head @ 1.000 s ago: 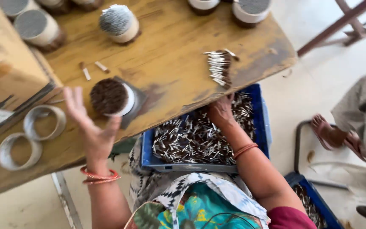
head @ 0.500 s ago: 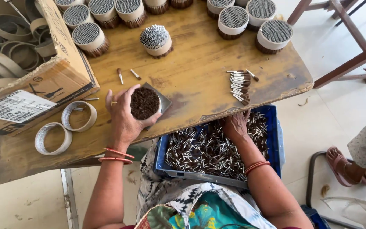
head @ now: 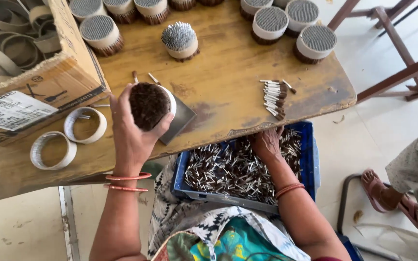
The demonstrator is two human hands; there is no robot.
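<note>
The left hand point(head: 131, 133) grasped a round white-banded bundle of dark-tipped sticks point(head: 150, 104) over the worn wooden table point(head: 228, 58) – tilted, it could have spilled its sticks. The right hand point(head: 267, 144) lay in the blue plastic crate of loose sticks point(head: 238, 169) beneath the table edge – whether it was clenched could not be told. The floor was pale tile.

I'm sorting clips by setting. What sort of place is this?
Probably a small hand-assembly workshop: a worn wooden table with rows of round bundles, a blue crate of loose sticks, and a cardboard box of paper rings.
</note>
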